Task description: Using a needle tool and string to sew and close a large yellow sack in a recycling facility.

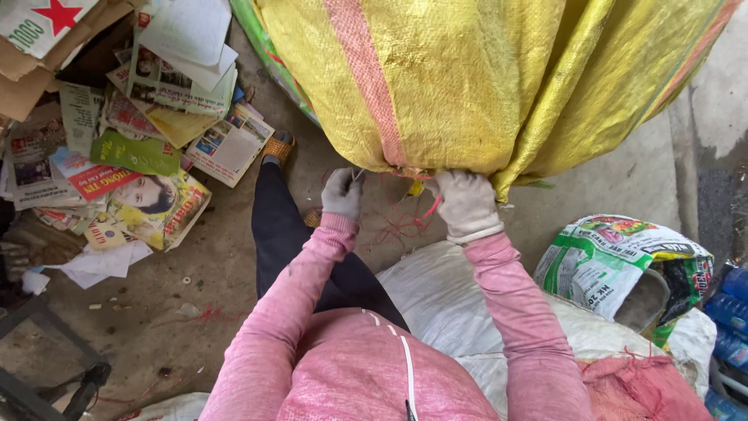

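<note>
Both hands (405,199) pinching red string (405,222) at yellow sack (467,86) edge; could snap or slip under heavy pulling.

Yellow woven sack (467,78) centre top; green-white printed bag (615,261) right; cardboard box (39,47) top left.

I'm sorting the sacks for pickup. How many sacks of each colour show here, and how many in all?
Yellow sack at both gloved hands (left hand, right hand): 1
White sack: 1
Green-and-white printed sack: 1
Pink sack: 1
Total: 4
</note>
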